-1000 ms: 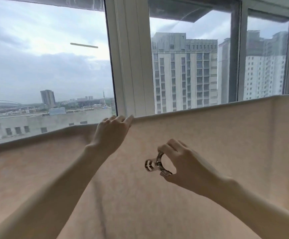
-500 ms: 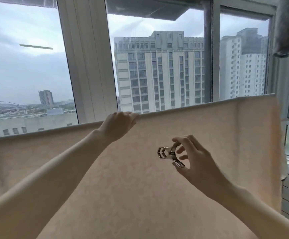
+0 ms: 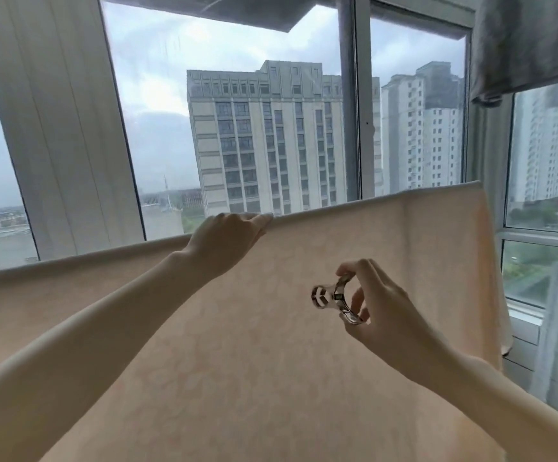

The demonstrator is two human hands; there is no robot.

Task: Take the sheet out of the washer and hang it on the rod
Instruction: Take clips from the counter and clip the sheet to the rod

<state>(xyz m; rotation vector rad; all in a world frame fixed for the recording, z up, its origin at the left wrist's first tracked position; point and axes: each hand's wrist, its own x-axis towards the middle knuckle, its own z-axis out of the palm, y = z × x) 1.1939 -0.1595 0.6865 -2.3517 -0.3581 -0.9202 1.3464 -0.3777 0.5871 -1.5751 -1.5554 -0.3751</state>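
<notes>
Right hand (image 3: 381,308) fingers (image 3: 364,271) curled, pinched metal clip (image 3: 332,296) in front of sheet (image 3: 271,361). Left hand (image 3: 227,240) fingers bent over sheet's top edge, gripped fold. Peach sheet hung draped; rod hidden beneath. Behind: window frame (image 3: 60,128), tower blocks (image 3: 264,138). Grey cloth (image 3: 521,38) upper right.

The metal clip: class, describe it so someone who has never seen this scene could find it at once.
A pale peach sheet hangs across the view below the window. Before it, right of centre, the right hand pinches the clip. It alone is shiny silver metal, with splayed handles.
</notes>
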